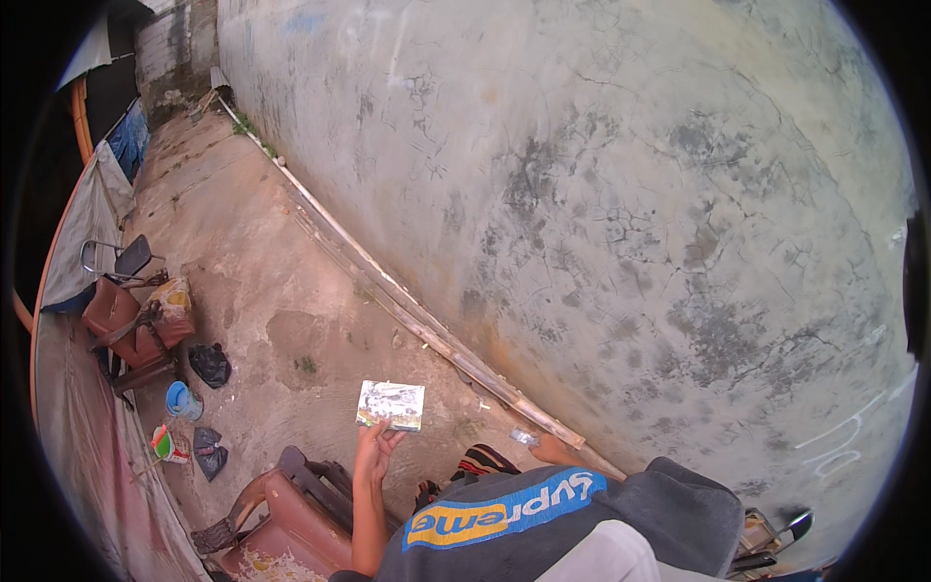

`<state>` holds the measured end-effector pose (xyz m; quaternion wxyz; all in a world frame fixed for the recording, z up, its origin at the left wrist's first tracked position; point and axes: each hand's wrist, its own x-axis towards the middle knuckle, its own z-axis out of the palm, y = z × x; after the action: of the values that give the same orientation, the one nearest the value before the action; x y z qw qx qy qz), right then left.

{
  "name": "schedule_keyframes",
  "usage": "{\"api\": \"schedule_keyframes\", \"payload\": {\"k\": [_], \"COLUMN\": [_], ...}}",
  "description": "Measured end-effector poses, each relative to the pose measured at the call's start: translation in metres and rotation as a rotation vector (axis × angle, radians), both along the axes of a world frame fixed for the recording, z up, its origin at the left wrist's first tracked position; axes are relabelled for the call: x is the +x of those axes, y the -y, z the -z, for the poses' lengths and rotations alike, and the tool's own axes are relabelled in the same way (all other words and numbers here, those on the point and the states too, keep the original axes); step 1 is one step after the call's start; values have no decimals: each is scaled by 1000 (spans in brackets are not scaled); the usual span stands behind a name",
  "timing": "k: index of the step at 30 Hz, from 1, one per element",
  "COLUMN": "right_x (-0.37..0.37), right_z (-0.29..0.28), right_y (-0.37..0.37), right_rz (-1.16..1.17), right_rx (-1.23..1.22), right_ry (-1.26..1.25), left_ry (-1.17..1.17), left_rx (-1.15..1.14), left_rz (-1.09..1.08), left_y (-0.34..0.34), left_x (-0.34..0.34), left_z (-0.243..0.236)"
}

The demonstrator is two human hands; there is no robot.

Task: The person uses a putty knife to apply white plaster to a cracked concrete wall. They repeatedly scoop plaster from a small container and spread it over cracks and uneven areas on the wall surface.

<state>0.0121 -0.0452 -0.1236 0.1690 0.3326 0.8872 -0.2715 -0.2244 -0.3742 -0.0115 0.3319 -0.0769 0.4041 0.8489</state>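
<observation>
We pinch a smudged white board (391, 401) at seven o'clock in our left hand (376, 441); our right hand (554, 449), grip unclear, is by a small pale thing (525, 436) at five; large lettering (504, 517) crosses our dark shirt (669, 514)

Bold lettering (504, 510), on dark shirt (669, 514); pale scrawl (854, 418), on wall (601, 194)

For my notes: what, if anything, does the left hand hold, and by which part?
The left hand holds a flat white rectangular piece by its lower edge.
</observation>
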Motion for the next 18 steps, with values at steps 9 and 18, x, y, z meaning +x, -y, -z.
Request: {"api": "schedule_keyframes", "payload": {"k": [9,18], "right_x": [-151,-335], "right_z": [29,-6], "right_y": [-7,-44], "right_rz": [-136,94], "right_rx": [-83,-382], "right_ry": [-50,-231], "left_ry": [37,-87], "left_rx": [-4,-41], "left_rz": [-160,5], "left_y": [6,-83], "left_x": [-72,-267], "left_z": [6,-34]}}
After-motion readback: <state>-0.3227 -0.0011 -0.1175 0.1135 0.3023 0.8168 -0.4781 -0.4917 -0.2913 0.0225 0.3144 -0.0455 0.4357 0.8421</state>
